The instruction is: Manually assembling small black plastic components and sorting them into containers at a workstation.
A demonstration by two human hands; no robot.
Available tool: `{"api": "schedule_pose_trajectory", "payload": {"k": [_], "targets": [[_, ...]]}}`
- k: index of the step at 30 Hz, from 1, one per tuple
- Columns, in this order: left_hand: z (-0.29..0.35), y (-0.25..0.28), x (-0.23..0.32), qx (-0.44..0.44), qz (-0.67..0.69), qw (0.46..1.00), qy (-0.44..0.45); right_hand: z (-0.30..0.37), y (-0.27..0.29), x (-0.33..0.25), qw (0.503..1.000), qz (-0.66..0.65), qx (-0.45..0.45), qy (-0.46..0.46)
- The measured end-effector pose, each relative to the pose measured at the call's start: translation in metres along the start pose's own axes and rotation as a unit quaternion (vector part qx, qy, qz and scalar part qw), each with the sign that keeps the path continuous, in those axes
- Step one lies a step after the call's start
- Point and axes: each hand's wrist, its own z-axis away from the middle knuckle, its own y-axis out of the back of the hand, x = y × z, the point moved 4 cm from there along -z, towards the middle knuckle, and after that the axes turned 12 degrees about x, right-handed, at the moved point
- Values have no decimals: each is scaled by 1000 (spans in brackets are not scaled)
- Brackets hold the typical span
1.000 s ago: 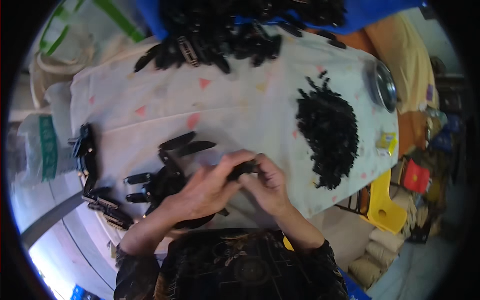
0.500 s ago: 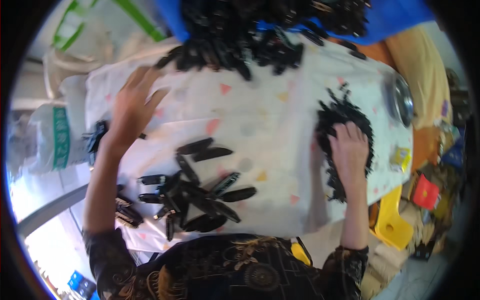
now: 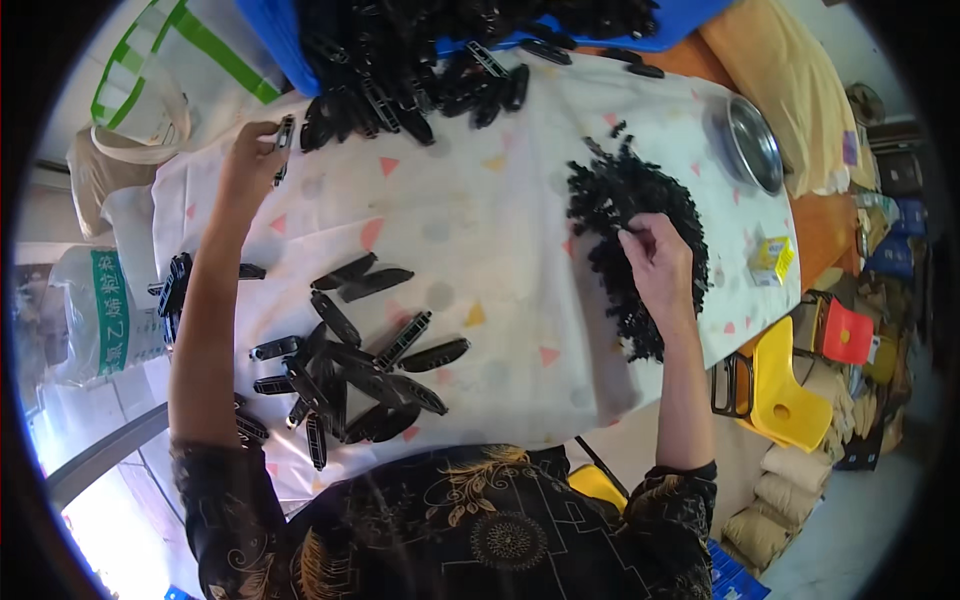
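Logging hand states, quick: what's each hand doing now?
Left hand: closed on a long black part.
Right hand: curled over the small black pieces; can't tell if it's closed on one.

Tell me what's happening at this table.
The person's left hand holds a slim black piece, beside a big heap of similar pieces in and around a blue container. The right hand is at a pile of small black parts; whether it grips one is unclear. More slim pieces lie loosely clustered nearer the person.
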Motion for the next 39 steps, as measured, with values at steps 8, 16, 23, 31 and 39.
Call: {"api": "schedule_pose_trajectory", "payload": {"k": [8,16,23,31,39], "targets": [[128,-54,84,-206,539,790,207,37,7,16,836,-478,18,-270],[199,-124,165,-389,562,690,240,65,16,-1,684,-641,-13,-347],[197,-163,210,-352,477,800,93,76,10,-10,644,-662,-37,-381],[204,-186,197,-354,491,781,154,79,8,-11,846,-424,-36,-322],[208,-180,172,-357,623,640,274,74,9,-25,841,-465,51,-271]]}}
